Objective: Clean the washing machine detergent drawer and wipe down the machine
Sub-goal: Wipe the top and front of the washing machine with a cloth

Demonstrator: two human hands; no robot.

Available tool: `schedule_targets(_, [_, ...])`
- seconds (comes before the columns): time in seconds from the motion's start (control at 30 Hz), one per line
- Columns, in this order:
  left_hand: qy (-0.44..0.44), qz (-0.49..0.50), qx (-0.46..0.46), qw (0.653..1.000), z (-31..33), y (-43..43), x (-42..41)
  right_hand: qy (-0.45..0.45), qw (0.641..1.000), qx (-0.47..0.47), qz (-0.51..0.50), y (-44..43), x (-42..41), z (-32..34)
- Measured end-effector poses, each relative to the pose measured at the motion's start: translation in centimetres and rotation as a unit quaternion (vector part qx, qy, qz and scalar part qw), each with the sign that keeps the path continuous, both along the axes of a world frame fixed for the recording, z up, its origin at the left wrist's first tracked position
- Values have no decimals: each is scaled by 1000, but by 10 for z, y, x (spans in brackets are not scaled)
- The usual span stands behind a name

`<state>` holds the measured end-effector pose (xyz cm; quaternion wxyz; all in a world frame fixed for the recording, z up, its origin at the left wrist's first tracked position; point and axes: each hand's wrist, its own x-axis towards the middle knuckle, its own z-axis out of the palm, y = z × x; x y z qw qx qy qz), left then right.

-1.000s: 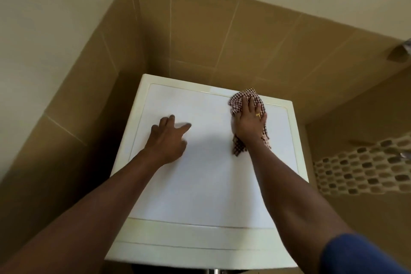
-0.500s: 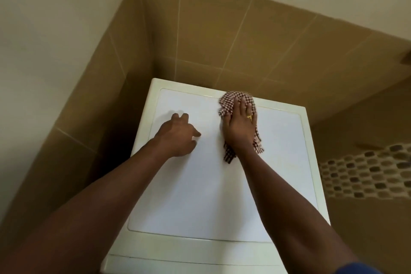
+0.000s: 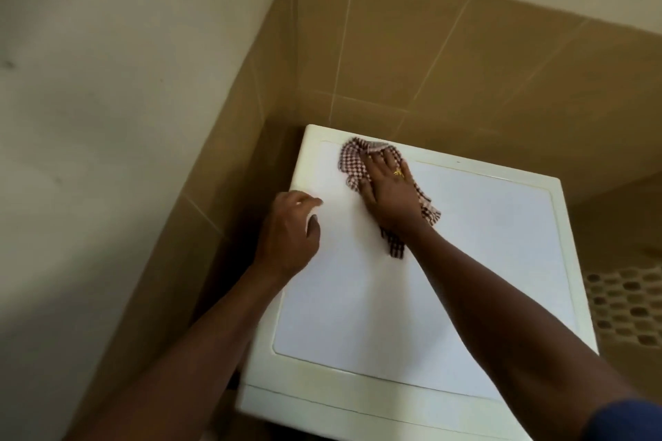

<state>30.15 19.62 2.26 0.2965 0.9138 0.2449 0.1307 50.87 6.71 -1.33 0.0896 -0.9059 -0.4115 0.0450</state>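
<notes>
Head camera, looking down: a person leans both bare arms over the white top of a washing machine (image 3: 447,279) that stands in the corner of a tiled room. The right hand (image 3: 388,190) lies flat on a brown-and-white checked cloth (image 3: 353,163), fingers straight and spread a little, and presses it against the lid near the machine's far left corner. The cloth is bunched under the palm; one end spills out past the fingertips towards the back rim, and another trails from under the wrist onto the bare lid. A gold ring (image 3: 398,172) shows on one finger of that hand.

The left hand (image 3: 290,233) rests on the lid just beside the machine's left rim, close to the right hand but not touching it or the cloth. Its fingers are loosely curled and hold nothing, with the thumb lying on the white surface.

Tan tiles (image 3: 430,57) cover the lower part of the walls behind and to the left of the machine, with plain cream paint (image 3: 125,82) above them. A band of small mosaic tiles (image 3: 630,308) runs along the wall at the right edge. A dark blue sleeve (image 3: 623,422) shows at the lower right corner, on the right arm.
</notes>
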Motion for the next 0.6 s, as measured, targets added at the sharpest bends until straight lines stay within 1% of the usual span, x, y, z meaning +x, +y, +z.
schedule_targets(0.07, [54, 86, -5, 995, -6, 1, -13, 14, 998, 2, -56, 37, -2, 2])
schedule_targets(0.1, [91, 118, -25, 989, -9, 1, -18, 22, 998, -2, -59, 57, -6, 3])
schedule_targets(0.13, [118, 137, -50, 982, -11, 0, -22, 30, 999, -9, -41, 73, -8, 5])
schedule_targets(0.2, [124, 142, -91, 978, -15, -3, -30, 31, 998, -24, 57, 90, -15, 7])
schedule_targets(0.27, [108, 131, -114, 979, -17, -7, -39, 18, 983, -28, 182, 85, -15, 5])
schedule_targets(0.3, [96, 133, -130, 978, -17, -9, -42, 13, 977, -24, 212, 80, -9, 4])
schedule_targets(0.33, [83, 140, -146, 976, -18, -9, -45, 6, 978, -18, 206, 78, -5, 4])
schedule_targets(0.4, [68, 149, -167, 972, -22, -8, -48, 2, 995, -16, 102, 82, -3, 4])
schedule_targets(0.43, [70, 151, -170, 971, -24, -7, -48, 9, 999, -21, 45, 90, -8, 4])
schedule_targets(0.47, [77, 155, -172, 970, -26, -7, -48, 18, 999, -29, 9, 99, -16, 6])
schedule_targets(0.5, [84, 166, -180, 966, -28, -9, -49, 26, 999, -36, 1, 104, -30, 9])
schedule_targets(0.53, [87, 182, -192, 960, -29, -10, -49, 30, 999, -38, 20, 104, -45, 10])
schedule_targets(0.6, [83, 210, -221, 949, -30, -13, -52, 40, 995, -25, 93, 80, -85, 10])
